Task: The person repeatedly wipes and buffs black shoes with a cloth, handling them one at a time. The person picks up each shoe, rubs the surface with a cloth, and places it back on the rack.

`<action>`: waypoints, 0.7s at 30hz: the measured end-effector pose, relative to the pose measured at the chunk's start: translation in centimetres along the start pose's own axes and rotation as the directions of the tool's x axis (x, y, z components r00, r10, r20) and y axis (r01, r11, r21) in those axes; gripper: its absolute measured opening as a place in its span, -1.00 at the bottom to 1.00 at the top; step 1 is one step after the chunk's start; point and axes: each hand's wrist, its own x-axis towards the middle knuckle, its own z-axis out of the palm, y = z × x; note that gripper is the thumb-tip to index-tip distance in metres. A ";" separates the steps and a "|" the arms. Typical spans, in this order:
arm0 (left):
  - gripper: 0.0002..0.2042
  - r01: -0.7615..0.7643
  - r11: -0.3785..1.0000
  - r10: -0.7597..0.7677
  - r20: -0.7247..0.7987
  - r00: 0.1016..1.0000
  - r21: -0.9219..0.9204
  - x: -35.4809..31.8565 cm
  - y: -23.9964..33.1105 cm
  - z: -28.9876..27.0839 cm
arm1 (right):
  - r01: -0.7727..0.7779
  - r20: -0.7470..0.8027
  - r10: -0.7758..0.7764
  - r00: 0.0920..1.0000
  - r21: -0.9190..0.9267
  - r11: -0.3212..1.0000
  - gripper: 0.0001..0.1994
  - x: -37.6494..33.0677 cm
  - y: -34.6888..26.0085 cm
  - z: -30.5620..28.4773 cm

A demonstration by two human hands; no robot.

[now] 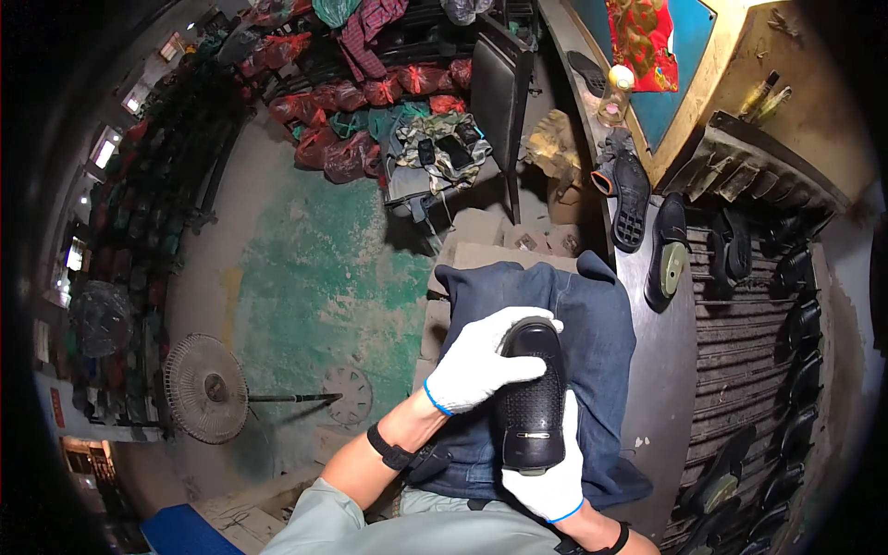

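In hands (479,359) (555,476), black shoe (534,402) lengthwise fore-and-aft

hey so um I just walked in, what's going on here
A person wearing white gloves is holding a black shoe in both hands over a dark blue cloth on their lap. The left hand grips its far end with the thumb across the top, while the right hand supports the near end from the right side. To the right, another dark shoe with a pale green piece lies on a grey bench, beside a slatted rack carrying more dark footwear.
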 end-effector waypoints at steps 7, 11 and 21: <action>-0.46 -0.054 0.936 0.076 -0.052 0.996 0.349 1.2 -0.4 1.3 | -0.193 -0.060 0.194 0.979 0.016 0.981 0.23 -0.3 0.7 -2.1; 0.01 0.000 0.971 -0.004 -0.016 1.000 -0.241 1.7 -3.1 2.1 | -0.185 -0.144 0.269 0.952 0.429 0.884 0.29 -0.9 1.9 -6.3; -0.37 0.085 0.967 -0.076 0.046 0.996 -0.241 0.7 -6.7 0.2 | -0.338 -0.744 0.572 0.346 0.470 0.815 -0.70 -5.3 21.7 -35.6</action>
